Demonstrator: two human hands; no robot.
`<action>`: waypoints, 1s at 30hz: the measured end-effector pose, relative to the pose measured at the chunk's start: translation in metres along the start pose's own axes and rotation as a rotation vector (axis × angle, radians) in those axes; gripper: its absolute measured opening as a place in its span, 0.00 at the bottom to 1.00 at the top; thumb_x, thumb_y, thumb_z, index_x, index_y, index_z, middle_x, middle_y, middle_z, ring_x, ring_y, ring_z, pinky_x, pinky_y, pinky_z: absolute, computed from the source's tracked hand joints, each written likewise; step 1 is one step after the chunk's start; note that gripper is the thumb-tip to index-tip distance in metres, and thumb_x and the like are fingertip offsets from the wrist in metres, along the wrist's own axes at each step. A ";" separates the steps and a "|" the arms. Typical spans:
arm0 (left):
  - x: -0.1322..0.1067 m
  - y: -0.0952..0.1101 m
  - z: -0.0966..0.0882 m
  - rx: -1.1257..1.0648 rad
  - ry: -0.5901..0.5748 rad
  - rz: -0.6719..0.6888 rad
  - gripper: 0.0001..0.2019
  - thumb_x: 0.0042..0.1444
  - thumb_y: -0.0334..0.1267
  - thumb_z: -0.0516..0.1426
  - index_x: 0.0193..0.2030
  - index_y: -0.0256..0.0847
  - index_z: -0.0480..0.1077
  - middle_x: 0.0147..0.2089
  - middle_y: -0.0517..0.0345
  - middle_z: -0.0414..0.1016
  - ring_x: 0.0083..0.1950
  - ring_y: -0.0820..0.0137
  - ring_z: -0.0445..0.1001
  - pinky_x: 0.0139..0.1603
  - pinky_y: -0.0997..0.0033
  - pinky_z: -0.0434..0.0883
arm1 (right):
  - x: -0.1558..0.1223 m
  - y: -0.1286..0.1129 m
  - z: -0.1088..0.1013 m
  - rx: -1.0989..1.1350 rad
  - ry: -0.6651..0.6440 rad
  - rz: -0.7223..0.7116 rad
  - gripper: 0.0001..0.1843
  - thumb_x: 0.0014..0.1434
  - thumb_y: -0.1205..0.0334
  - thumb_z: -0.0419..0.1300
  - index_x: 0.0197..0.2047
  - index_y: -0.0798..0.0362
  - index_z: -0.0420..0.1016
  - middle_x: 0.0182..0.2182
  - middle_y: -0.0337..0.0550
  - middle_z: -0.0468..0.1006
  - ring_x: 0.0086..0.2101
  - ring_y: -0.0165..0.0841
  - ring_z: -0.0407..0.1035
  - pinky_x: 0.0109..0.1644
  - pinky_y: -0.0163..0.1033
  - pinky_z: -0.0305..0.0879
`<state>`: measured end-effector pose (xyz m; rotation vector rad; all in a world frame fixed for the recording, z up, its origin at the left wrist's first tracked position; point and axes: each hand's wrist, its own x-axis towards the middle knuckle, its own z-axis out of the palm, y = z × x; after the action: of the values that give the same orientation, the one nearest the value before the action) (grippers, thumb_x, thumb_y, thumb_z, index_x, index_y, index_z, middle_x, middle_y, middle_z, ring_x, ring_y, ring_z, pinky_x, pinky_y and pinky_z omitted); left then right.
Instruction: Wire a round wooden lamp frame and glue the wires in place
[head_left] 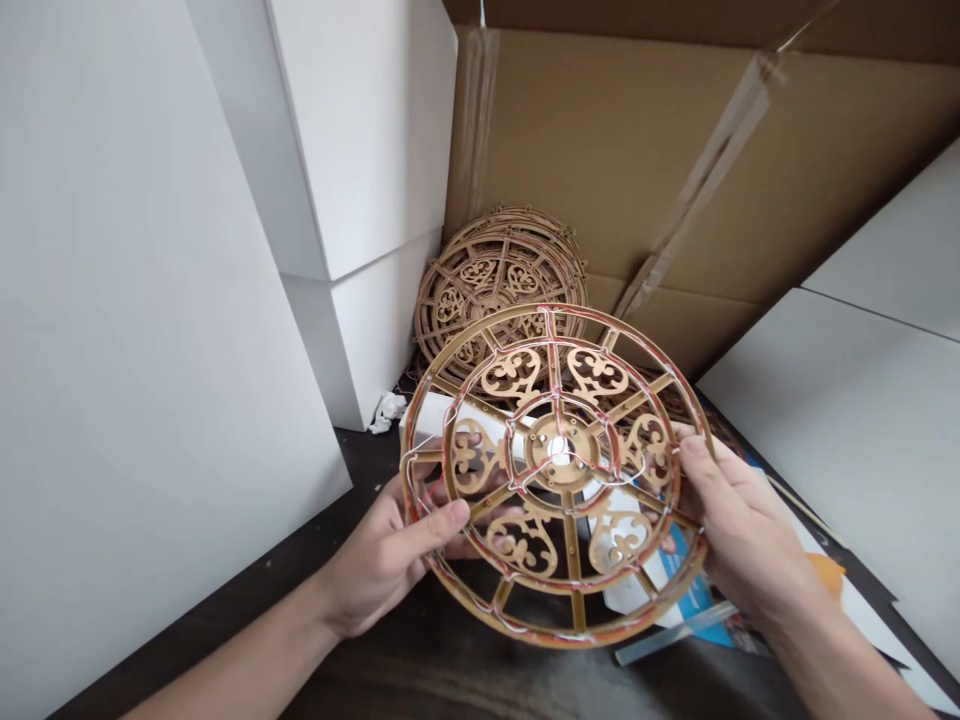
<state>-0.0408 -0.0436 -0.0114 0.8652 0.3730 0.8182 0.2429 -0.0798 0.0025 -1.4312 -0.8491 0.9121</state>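
Between my two hands is a gold openwork wheel-shaped frame (574,540), with scroll ornaments between its spokes. Red and white wires run along its rings and spokes to the hub. My left hand (397,545) grips the lower left rim, thumb on the near face and fingers behind. At the right rim my right hand (731,500) holds it the same way, some fingers seen through the openings. The frame is tilted toward me above the dark table. Behind it leans a stack of similar gold frames (450,270), partly hidden by the held one.
White boxes (375,130) stand at the left, and a large cardboard box (600,150) rises behind. More white panels (885,400) are at the right. Crumpled white paper (388,411), a translucent stick (660,640) and a blue printed sheet (697,605) lie on the dark table (420,680).
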 end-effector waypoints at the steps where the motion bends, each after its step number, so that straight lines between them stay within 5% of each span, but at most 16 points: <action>1: 0.000 0.000 0.000 -0.001 -0.002 0.000 0.19 0.65 0.33 0.60 0.62 0.49 0.71 0.55 0.52 0.80 0.56 0.58 0.79 0.57 0.58 0.78 | 0.000 0.000 0.000 -0.002 -0.004 -0.002 0.30 0.57 0.36 0.63 0.58 0.42 0.71 0.45 0.44 0.82 0.42 0.45 0.78 0.35 0.46 0.78; 7: -0.001 -0.001 -0.003 -0.022 -0.035 0.016 0.23 0.66 0.31 0.58 0.66 0.54 0.65 0.56 0.54 0.79 0.56 0.59 0.79 0.58 0.59 0.77 | -0.001 0.002 -0.001 -0.023 -0.016 -0.024 0.29 0.58 0.36 0.62 0.58 0.41 0.71 0.47 0.46 0.81 0.43 0.47 0.78 0.38 0.48 0.79; 13: -0.003 -0.002 0.000 -0.007 -0.002 -0.008 0.16 0.65 0.32 0.60 0.58 0.47 0.73 0.55 0.53 0.80 0.57 0.58 0.78 0.61 0.57 0.75 | 0.002 0.005 0.000 -0.004 0.002 -0.020 0.30 0.55 0.35 0.65 0.56 0.39 0.73 0.48 0.43 0.81 0.44 0.45 0.78 0.39 0.46 0.80; 23: -0.001 -0.002 0.003 -0.007 0.059 -0.053 0.17 0.63 0.34 0.62 0.58 0.47 0.71 0.56 0.51 0.79 0.56 0.57 0.79 0.58 0.56 0.77 | 0.001 0.009 -0.001 0.015 -0.003 0.013 0.31 0.53 0.34 0.66 0.55 0.39 0.73 0.48 0.42 0.80 0.43 0.44 0.77 0.35 0.44 0.81; 30: 0.005 0.001 0.000 -0.010 0.421 -0.026 0.15 0.61 0.32 0.63 0.54 0.43 0.72 0.58 0.51 0.78 0.57 0.59 0.78 0.58 0.57 0.77 | 0.001 -0.008 -0.008 -0.088 0.156 -0.168 0.25 0.58 0.39 0.65 0.54 0.40 0.70 0.55 0.43 0.74 0.49 0.37 0.74 0.51 0.41 0.75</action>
<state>-0.0382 -0.0397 -0.0104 0.6732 0.7468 0.9778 0.2504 -0.0813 0.0108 -1.4624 -0.8858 0.6346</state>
